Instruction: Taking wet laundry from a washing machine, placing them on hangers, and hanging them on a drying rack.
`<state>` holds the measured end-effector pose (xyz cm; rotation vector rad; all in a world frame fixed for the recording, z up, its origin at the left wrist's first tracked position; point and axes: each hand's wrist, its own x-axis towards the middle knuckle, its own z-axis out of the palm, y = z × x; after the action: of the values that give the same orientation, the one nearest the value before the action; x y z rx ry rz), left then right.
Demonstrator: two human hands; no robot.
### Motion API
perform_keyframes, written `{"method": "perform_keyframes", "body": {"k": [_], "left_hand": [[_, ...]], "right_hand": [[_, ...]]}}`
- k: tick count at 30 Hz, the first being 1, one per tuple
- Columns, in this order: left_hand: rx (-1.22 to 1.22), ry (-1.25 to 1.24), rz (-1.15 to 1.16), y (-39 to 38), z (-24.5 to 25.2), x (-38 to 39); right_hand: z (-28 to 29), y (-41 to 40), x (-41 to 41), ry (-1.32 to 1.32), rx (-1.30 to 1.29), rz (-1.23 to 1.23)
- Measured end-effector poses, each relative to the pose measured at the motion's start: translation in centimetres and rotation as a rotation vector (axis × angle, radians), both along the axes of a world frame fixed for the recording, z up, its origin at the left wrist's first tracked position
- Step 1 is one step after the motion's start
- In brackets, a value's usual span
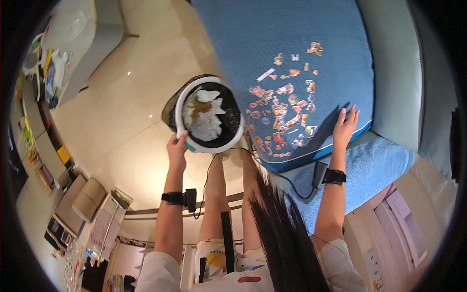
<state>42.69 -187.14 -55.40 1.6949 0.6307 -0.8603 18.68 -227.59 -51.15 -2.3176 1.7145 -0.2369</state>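
My left hand [177, 149] grips the white rim [178, 113] of a round waste bin lined with a black plastic bag [230, 109]. Crumpled white tissues [208, 126] and some brown scraps [200, 106] lie inside. The bin is beside the edge of a blue cushioned seat [292, 22]. Many small paper cutouts [280, 111], perhaps stickers, are scattered over the seat's near left part. My right hand [344, 126] is over the seat to the right of the cutouts, fingers spread and nothing in it. Its shadow falls on the fabric, and whether it touches is unclear.
Black straps with small boxes sit on both forearms, and a black cable [292, 186] runs between them. A light blue towel [372, 168] lies along the seat's near end. A grey backrest [392, 73] borders the right. At upper left stands a white table [74, 33] above the tiled floor [120, 109].
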Motion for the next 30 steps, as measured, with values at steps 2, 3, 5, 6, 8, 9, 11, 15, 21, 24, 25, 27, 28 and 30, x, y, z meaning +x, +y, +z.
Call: {"method": "perform_keyframes", "body": {"k": [2,3,5,6,8,9,11,15,21,24,25,27,28,30], "left_hand": [[-0.011,-0.012,0.027,1.1,0.2,0.0],[-0.007,-0.009,0.039,1.4,0.3,-0.2],[0.028,-0.038,0.047,3.2,0.1,-0.5],[0.021,-0.044,0.063,2.8,0.5,-0.9],[-0.002,-0.045,0.066,2.6,0.9,-1.6],[-0.023,-0.037,0.056,2.9,0.7,-1.9],[-0.026,-0.042,0.047,3.5,0.3,-2.3],[0.009,-0.049,0.067,4.1,2.6,-2.6],[-0.125,-0.113,0.047,8.9,2.3,-3.3],[-0.191,-0.095,0.109,9.5,3.9,-2.9],[-0.196,-0.087,0.129,10.7,4.4,-2.5],[-0.208,-0.049,0.155,11.0,6.1,-1.8],[-0.229,-0.057,0.206,12.1,6.5,-1.5],[-0.218,-0.038,0.252,14.3,7.5,-0.8]], "right_hand": [[-0.1,3.9,1.7,0.01,0.09,0.215],[0.5,6.0,2.5,0.04,0.147,0.415],[2.7,10.9,5.4,-0.231,0.287,0.37],[3.8,12.8,6.2,-0.212,0.177,0.301],[4.2,15.9,7.6,-0.158,0.059,0.285],[3.7,17.8,8.4,-0.097,0.099,0.312],[2.3,22.0,9.1,-0.195,0.259,0.465],[6.3,26.2,11.0,-0.098,0.308,0.76],[2.2,25.5,9.9,0.009,0.251,0.694],[-1.1,21.4,8.8,-0.035,0.089,0.478],[-1.1,20.9,9.4,0.051,0.001,0.369],[-1.5,18.3,9.1,0.004,-0.194,0.362],[-1.1,18.5,9.6,-0.01,-0.195,0.385],[-0.2,18.8,11.4,0.146,0.047,0.292]]}}
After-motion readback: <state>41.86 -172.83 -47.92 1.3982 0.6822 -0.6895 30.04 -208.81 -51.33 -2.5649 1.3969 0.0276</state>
